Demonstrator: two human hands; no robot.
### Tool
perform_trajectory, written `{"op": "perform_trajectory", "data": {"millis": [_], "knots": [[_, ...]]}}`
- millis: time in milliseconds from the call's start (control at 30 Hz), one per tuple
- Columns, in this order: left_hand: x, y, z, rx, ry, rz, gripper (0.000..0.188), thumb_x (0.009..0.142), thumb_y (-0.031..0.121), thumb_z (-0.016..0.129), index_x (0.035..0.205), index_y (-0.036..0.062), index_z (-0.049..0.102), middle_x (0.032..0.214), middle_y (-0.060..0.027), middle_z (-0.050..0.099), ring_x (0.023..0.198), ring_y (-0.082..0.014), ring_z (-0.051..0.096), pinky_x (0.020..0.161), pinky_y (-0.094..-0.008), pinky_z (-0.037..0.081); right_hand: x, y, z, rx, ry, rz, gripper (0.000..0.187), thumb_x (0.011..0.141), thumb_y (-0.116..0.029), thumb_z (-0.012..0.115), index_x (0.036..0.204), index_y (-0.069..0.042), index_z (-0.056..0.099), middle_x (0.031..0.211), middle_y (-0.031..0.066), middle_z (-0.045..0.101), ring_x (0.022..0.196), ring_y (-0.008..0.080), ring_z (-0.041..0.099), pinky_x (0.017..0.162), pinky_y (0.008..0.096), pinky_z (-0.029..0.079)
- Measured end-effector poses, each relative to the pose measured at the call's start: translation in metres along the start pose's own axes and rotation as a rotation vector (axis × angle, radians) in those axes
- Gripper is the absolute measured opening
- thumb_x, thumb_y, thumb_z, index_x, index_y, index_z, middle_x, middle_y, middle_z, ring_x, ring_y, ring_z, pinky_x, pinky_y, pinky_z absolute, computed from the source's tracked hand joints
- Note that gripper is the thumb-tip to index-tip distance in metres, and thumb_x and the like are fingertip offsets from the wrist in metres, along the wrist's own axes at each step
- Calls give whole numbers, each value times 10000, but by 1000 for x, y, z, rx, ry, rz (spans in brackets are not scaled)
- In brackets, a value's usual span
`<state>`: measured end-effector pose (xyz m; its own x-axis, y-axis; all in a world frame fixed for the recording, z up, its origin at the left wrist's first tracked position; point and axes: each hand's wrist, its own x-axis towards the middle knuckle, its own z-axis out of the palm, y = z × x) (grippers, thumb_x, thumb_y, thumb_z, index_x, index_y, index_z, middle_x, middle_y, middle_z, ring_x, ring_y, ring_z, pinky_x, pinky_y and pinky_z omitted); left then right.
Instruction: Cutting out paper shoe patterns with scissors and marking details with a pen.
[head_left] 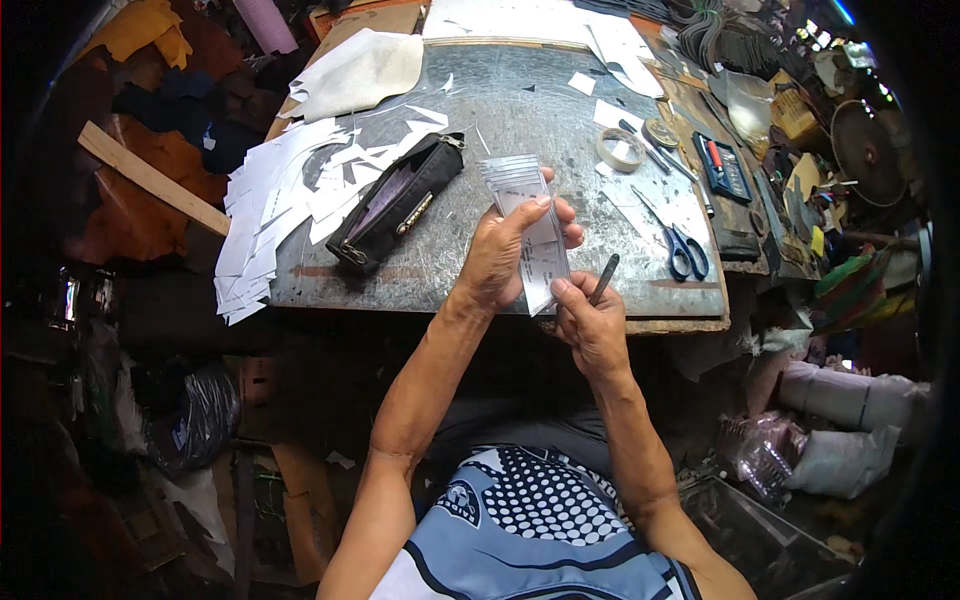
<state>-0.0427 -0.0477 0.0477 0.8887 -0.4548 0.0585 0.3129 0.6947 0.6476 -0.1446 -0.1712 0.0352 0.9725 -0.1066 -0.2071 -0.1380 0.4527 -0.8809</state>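
From my far-off seat, the biggest thing I see is the grey table [400, 285], with a messy pile of white paper [250, 240] on its left side. Next comes a long black pouch [410, 212], lying open to the left of the hands.

Then there is the stack of thin white strips [543, 268], fanned out at the far end. I can't tell if they are paper or plastic. I think they are light and a bit stiff, and the smooth faces may slide over each other. They could bend or crease if squeezed hard. I'd hold them flat across the middle, and pinch the near corner to keep them lined up.

The stack is up in the air over the table's near edge. The left hand [495, 255] is closed on it, thumb on top and fingers wrapped round the far side. The right hand [595, 325] is just below and to the right, its thumb at the near end.

The blue-handled scissors [674, 236] lie well off to the right. Smallest is a thin dark stick [605, 278], poking up out of the right hand; I can't tell what it is.
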Motion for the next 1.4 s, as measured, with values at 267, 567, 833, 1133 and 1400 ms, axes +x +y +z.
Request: {"op": "perform_trajectory", "data": {"millis": [267, 567, 833, 1133, 1400], "knots": [[2, -6, 0, -14, 76, -81, 380, 1002, 176, 502, 1325, -19, 457, 1079, -155, 653, 971, -269, 688, 878, -410, 596, 0, 9, 0, 16, 71, -27, 167, 962, -182, 679, 954, -17, 659, 574, -83, 492, 414, -5, 339, 399, 188, 255], [-20, -27, -17, 187, 162, 67, 294, 1019, 129, 530, 1266, -24, 485, 1034, -86, 656, 853, -72, 630, 761, -239, 538, 1, 13, 5, 33, 137, -64, 159, 966, -152, 673, 982, 4, 648, 610, -53, 547, 419, -4, 362, 400, 193, 289], [-27, -28, -3, 335, 199, 195, 601, 976, -2, 535, 1498, -28, 238, 1087, -161, 660, 917, -126, 664, 800, -250, 569, 3, 14, 7, 86, 165, -61, 172, 977, -154, 660, 1004, 14, 639, 571, -75, 485, 422, -4, 346, 402, 192, 269], [-13, 7, -29, 504, 70, 12, 723, 923, -39, 575, 1538, 15, 198, 1006, -128, 674, 846, -116, 648, 735, -231, 527, 7, -11, -7, 49, 93, 1, 425, 958, -250, 684, 1226, 61, 575, 801, 26, 627, 452, -1, 373, 400, 183, 294], [-7, 41, -29, 1057, -162, -278, 679, 878, 38, 553, 1516, 33, 323, 816, -36, 627, 692, -74, 537, 619, -251, 450, 62, -59, -30, -431, -67, -5, 499, 853, -243, 776, 1212, 53, 598, 909, 34, 651, 802, 89, 572, 677, 214, 441]]}}
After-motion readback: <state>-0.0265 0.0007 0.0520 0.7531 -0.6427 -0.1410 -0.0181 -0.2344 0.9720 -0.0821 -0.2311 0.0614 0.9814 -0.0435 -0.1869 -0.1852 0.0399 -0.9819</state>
